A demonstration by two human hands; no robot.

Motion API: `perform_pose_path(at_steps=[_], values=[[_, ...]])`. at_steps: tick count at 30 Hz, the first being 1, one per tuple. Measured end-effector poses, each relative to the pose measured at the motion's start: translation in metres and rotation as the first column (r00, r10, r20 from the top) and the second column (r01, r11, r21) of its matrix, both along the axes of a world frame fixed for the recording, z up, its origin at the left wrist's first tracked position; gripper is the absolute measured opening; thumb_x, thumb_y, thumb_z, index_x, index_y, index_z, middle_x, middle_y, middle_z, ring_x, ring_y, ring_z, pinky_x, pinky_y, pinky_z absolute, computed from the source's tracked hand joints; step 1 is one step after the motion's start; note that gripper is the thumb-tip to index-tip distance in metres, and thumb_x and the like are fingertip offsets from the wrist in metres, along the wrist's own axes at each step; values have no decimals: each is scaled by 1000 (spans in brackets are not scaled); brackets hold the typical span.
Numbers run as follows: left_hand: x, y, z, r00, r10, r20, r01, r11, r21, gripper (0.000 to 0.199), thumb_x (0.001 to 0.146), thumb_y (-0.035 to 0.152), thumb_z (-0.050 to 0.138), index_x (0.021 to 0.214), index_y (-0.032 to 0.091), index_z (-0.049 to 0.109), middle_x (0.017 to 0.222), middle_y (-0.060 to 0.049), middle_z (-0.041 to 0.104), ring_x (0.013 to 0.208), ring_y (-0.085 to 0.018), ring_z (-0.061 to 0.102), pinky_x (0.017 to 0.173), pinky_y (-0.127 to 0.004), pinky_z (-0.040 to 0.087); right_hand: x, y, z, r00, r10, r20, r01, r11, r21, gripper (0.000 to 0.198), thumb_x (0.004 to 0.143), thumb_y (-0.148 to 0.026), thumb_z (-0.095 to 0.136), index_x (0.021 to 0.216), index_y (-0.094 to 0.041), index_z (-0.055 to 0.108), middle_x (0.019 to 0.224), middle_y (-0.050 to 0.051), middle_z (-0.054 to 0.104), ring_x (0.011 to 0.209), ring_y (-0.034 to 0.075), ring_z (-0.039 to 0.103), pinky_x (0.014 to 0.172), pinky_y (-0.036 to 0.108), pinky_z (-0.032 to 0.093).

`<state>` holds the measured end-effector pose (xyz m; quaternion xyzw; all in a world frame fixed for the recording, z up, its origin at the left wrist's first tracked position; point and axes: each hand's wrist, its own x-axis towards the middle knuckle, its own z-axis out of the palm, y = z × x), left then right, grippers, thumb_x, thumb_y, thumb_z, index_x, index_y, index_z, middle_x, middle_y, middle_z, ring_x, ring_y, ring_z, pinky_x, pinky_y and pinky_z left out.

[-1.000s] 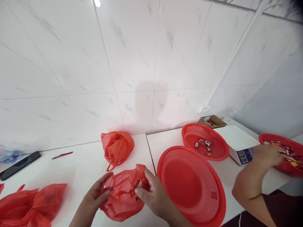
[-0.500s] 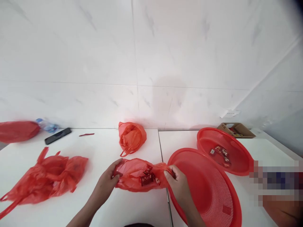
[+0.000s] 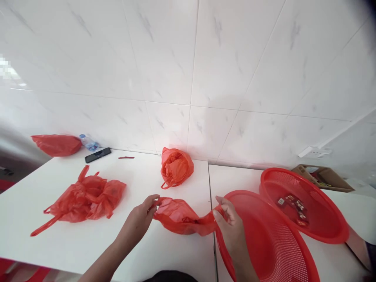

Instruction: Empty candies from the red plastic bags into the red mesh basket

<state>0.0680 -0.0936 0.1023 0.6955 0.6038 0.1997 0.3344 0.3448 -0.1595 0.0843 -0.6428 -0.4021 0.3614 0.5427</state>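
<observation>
Between my hands a red plastic bag [image 3: 179, 217] is stretched sideways over the white table, with dark red small packets faintly visible inside it. My left hand [image 3: 143, 215] pinches the bag's left edge between thumb and fingers. At the other end my right hand [image 3: 230, 221] grips the gathered, twisted side of the bag, near the rim of a red plastic basket [image 3: 249, 235]. Behind the bag sits another red plastic bag [image 3: 176, 168], bunched up. A heap of red plastic bags [image 3: 88, 196] lies to the left.
A second red basket [image 3: 320, 215] holds several small packets [image 3: 295, 209]; a person's arm [image 3: 358, 244] is beside it. A cardboard box [image 3: 326, 178] stands at the back right. Back left are a phone [image 3: 98, 155], a water bottle [image 3: 89, 142], a red strip [image 3: 126, 157] and a red bag [image 3: 57, 145].
The view has swung left, showing more table. The bag's right side is now drawn narrower and twisted, and the packets inside are less visible. Both hands still hold the bag.
</observation>
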Motion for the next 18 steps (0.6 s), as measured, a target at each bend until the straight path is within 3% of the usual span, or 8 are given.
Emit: perform_pose_path(at_steps=[2,5,8,10,13,15,18], values=[[2,-2,11,997,-59,-43,61,997,45,23,89,28,42,100,27,61,96,-1,73,85,-20,65,75,-31,48,2,-4,-2,983,17,-184,-20,1000,-14,23,80,-43,64,85,-21,61,120,9,61,108,24,54,91,37,44],[14,-7,28,987,-161,-12,161,980,114,17,86,22,46,86,25,63,87,0,69,77,-16,61,68,-27,45,-4,-7,-5,865,33,-501,-16,999,37,23,82,-45,62,78,-23,54,79,0,63,75,15,57,75,31,47],[30,-13,43,956,-283,75,272,953,134,15,81,13,50,77,22,62,83,-1,64,70,-13,55,61,-23,41,-17,-10,-7,744,64,-665,-29,998,64,32,87,-51,54,72,-23,49,50,-8,40,46,8,34,52,22,37],[40,-19,49,930,-339,141,326,939,105,16,77,8,51,73,20,61,80,-1,61,66,-11,52,59,-22,39,-27,-13,-7,735,42,-677,-37,999,22,38,89,-56,46,71,-23,48,46,-8,34,42,8,26,45,21,28],[52,-29,52,890,-375,258,374,926,56,18,73,4,53,71,19,62,78,0,60,66,-10,53,60,-21,40,-38,-19,-4,783,99,-615,-121,993,6,37,91,-54,45,72,-22,48,48,-6,40,45,9,32,46,22,28],[58,-33,50,863,-384,330,396,918,32,18,70,3,55,73,19,63,79,0,60,69,-11,55,63,-22,43,-41,-24,0,805,282,-522,-302,952,49,33,92,-50,45,76,-22,52,53,-5,46,46,8,35,46,22,27],[64,-35,43,867,-338,368,364,931,-2,17,68,3,55,72,19,62,79,0,61,69,-11,56,64,-22,44,-40,-28,2,772,548,-323,-526,835,158,39,92,-50,43,73,-19,59,65,-1,52,50,8,37,49,24,27]])
